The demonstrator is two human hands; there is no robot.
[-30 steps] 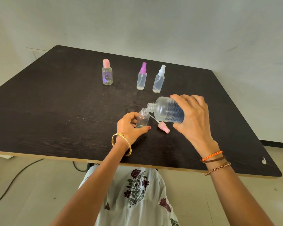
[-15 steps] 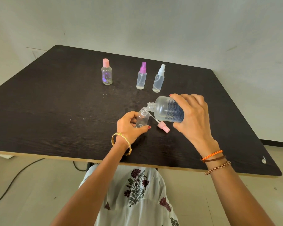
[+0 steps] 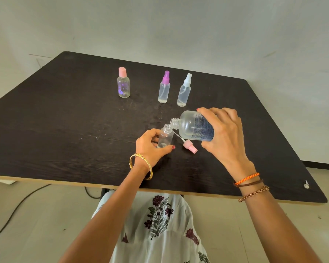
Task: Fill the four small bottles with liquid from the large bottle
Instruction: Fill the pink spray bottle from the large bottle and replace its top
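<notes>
- Unchanged since earlier: right hand (image 3: 223, 136) gripping tilted clear plastic large bottle (image 3: 195, 127), neck meeting small bottle (image 3: 165, 137).
- Left hand (image 3: 150, 147) gripping small bottle's round body.

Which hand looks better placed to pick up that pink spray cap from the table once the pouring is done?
Probably the right hand: the pink spray cap lies just beside it, but it must first put down the large bottle. The left hand steadies the open small bottle.

Counter (image 3: 55, 130): dark wood-grain top, pale edge band. Wall (image 3: 160, 25): plain off-white, faintly scuffed. Floor (image 3: 27, 224): light beige tile. Black cable (image 3: 11, 215) trailing across floor at left.
</notes>
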